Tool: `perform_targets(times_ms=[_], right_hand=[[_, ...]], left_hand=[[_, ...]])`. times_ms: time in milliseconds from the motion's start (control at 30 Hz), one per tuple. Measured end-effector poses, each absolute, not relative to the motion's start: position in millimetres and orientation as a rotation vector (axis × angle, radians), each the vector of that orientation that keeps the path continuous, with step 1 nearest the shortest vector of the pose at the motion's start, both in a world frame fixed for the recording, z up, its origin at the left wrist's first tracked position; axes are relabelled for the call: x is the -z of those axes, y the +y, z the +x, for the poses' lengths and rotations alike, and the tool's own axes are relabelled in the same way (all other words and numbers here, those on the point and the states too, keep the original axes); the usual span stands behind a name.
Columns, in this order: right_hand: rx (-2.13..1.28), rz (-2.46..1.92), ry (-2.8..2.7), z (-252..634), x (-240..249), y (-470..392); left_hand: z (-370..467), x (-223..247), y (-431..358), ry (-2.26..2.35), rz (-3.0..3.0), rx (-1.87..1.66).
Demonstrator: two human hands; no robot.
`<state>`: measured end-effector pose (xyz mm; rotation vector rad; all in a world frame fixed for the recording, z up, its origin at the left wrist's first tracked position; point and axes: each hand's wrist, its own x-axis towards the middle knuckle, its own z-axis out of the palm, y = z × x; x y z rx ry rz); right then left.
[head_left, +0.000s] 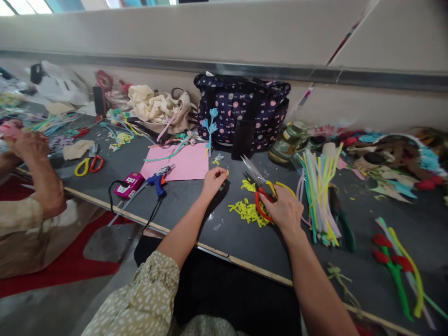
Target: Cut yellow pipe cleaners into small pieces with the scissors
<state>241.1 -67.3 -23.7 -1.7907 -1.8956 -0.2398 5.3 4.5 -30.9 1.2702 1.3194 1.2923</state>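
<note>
My right hand (284, 205) is closed round the handles of a pair of scissors (255, 171), one loop red and one yellow, with the blades pointing up and left. My left hand (214, 182) is pinched on a tiny piece of yellow pipe cleaner (227, 172), mostly covered by the fingertips. Between and below the hands lies a loose pile of short yellow pipe cleaner pieces (247, 212). A smaller yellow heap (248, 185) sits just under the blades. Beyond my left hand, a blue pipe cleaner flower (211, 128) stands upright near a pink sheet (189, 161).
A hot glue gun (158, 181) and a magenta box (129, 185) lie to the left. At the back stand a dark patterned bag (227, 102) and a jar (289, 142). Bundled pipe cleaners (320, 196) lie right. A co-worker's hand (30, 142) is far left.
</note>
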Motion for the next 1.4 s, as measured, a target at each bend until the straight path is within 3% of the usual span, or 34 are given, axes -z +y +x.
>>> perform_targets(times_ms=[333,833,1033,1267,1400], right_hand=[[0.148,-1.885,-1.86,240.9,15.5,-66.0],[0.139,-1.855,-1.845,239.4,13.8,-66.2],[0.14,-1.841,-1.871,236.3,10.3,-69.0],[0.139,-1.842,-1.869,237.3,13.3,-68.8],[0.135,-1.851,-1.872,236.4,15.0,-68.5]], left_hand=[[23.0,32.8,-3.1,1.298,1.721,-0.987],[-0.3,28.1,10.3,1.24,0.926,-1.344],[3.0,29.2,16.7,1.082,0.882,-1.191],[-10.2,28.8,26.4,1.12,0.956,-1.534],[-5.2,26.8,20.3,1.008,0.988,-1.406]])
